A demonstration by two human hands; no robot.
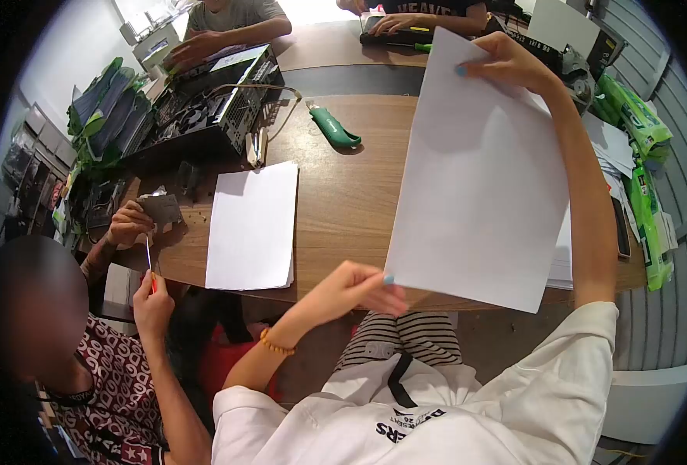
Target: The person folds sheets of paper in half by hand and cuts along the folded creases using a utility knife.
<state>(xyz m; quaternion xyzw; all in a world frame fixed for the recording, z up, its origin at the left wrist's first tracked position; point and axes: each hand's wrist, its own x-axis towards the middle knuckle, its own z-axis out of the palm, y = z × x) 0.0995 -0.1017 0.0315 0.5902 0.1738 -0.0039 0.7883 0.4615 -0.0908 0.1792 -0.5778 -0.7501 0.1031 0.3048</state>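
Observation:
A large white sheet of paper (479,178) is held up over the right part of the wooden table. My right hand (514,63) grips its top edge, thumb in front and fingers behind. At the lower left corner my left hand (359,290) pinches the sheet, its thumb on the near face and its fingers slightly blurred. Part of a white paper stack (562,256) shows behind the sheet's right edge. Another stack of white paper (252,225) lies on the table to the left, apart from both hands.
A green-handled tool (333,128) lies mid-table. An opened computer case (219,105) stands at the back left. A person at the left holds a screwdriver (153,271) and a metal part (160,208). Two people work across the table. Green packets (644,194) and a phone (621,227) are at the right.

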